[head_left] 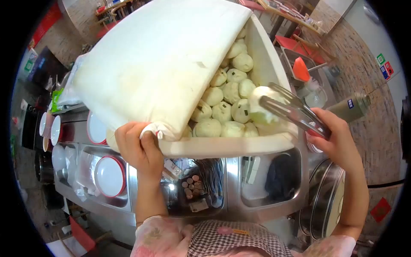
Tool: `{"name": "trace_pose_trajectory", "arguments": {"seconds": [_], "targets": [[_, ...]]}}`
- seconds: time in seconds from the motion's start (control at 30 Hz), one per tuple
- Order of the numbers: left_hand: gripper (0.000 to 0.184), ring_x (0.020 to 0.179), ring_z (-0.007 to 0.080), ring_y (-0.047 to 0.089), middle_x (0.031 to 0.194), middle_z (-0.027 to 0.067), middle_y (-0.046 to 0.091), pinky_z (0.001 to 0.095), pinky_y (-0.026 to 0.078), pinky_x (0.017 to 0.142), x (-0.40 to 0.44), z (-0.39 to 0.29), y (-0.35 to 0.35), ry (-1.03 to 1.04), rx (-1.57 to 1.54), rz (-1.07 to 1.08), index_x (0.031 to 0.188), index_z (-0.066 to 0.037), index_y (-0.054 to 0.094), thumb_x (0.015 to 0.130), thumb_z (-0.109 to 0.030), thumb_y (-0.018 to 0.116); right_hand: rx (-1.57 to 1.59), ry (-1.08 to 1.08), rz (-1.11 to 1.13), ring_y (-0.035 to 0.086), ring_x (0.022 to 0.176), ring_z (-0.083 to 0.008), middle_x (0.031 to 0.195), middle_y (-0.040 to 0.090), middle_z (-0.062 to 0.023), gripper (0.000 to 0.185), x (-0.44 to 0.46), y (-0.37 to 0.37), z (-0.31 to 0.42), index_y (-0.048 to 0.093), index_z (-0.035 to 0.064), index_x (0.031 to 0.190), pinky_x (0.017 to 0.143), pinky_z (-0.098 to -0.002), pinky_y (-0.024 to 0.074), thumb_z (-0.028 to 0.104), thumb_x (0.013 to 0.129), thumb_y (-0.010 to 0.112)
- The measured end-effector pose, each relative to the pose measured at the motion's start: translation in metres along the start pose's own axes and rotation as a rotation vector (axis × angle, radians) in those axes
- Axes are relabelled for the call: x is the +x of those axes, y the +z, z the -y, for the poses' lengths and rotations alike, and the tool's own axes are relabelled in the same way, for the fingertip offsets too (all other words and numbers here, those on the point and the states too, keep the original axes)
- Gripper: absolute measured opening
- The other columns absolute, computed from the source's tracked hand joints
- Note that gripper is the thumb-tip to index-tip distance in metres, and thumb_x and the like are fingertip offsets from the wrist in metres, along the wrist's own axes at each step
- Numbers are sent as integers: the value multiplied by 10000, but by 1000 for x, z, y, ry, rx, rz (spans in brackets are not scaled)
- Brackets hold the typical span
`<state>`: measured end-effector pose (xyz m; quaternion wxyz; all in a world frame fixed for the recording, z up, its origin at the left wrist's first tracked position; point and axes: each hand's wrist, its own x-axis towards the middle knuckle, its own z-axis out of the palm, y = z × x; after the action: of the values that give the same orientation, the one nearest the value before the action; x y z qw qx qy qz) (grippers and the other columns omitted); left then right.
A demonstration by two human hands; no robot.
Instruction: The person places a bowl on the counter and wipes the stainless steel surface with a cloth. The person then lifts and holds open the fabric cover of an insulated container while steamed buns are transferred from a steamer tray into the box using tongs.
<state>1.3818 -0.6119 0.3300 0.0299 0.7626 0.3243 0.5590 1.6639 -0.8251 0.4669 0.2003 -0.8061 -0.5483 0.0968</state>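
Observation:
My left hand (139, 145) is closed on the near corner of a thick white cloth cover (167, 55). The cover lies over the left part of a large white box (227, 147). Many pale steamed buns (231, 92), some with small dark marks, fill the uncovered right side. My right hand (338, 135) grips metal tongs (295, 109) that reach left over the box. A bright white bun (260, 103) sits at the tongs' tips, near the box's right wall; whether both jaws squeeze it I cannot tell.
Below the box runs a steel counter with recessed trays. They hold red-rimmed white plates (110, 175), coins (193, 185) with banknotes, and a dark cloth (282, 175). Round steel steamers (325, 197) stand at right, with a greenish flask (351, 109) above them. Tables and chairs are behind.

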Motion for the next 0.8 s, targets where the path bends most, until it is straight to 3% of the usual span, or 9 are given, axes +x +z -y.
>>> {"name": "trace_pose_trajectory", "arguments": {"seconds": [0.23,0.37,0.4,0.47,0.57,0.7,0.8], "targets": [[124,712,251,484,785,114,513,349,415,629,-2,-2,0,-80,-23,14,846,-11,577,842,-85,478,-35,37,243,584,750,-290,881,581,-170,453,62,24,14,553,-9,1071,697,-337,462,62,651,707],[258,687,239,472,774,105,504,340,405,600,-2,0,0,-49,3,41,837,-12,567,925,-222,447,-140,54,360,580,729,-315,841,577,-164,452,75,26,13,553,5,1063,673,-353,460,106,651,709],[319,679,236,474,773,103,505,337,403,587,-3,0,2,-54,17,21,834,-13,562,945,-283,432,-209,45,404,587,752,-311,874,580,-168,510,76,25,13,540,-7,1100,693,-344,465,90,631,716],[313,680,237,477,775,104,509,336,405,584,-5,1,3,-49,14,6,834,-14,563,945,-275,431,-344,29,487,602,798,-304,938,587,-176,628,76,22,15,512,-31,1173,733,-327,475,57,591,730],[271,692,244,486,769,117,515,335,413,588,-2,0,4,-29,36,3,821,2,563,928,-215,442,-516,63,468,578,805,-357,942,578,-194,673,71,10,25,511,-20,1182,731,-356,473,120,567,744],[180,722,262,501,808,139,538,353,430,634,-6,3,6,-54,-15,-14,796,38,559,877,-70,440,-394,-30,129,584,755,-267,908,588,-178,582,20,-40,8,520,-45,1152,713,-339,462,183,660,728],[257,798,238,541,889,126,577,337,452,730,-14,23,3,-100,4,-1,911,29,580,964,-181,441,-355,42,-52,536,715,-185,874,592,-142,510,-41,-82,-12,523,-57,1120,681,-310,445,204,720,703]]}}
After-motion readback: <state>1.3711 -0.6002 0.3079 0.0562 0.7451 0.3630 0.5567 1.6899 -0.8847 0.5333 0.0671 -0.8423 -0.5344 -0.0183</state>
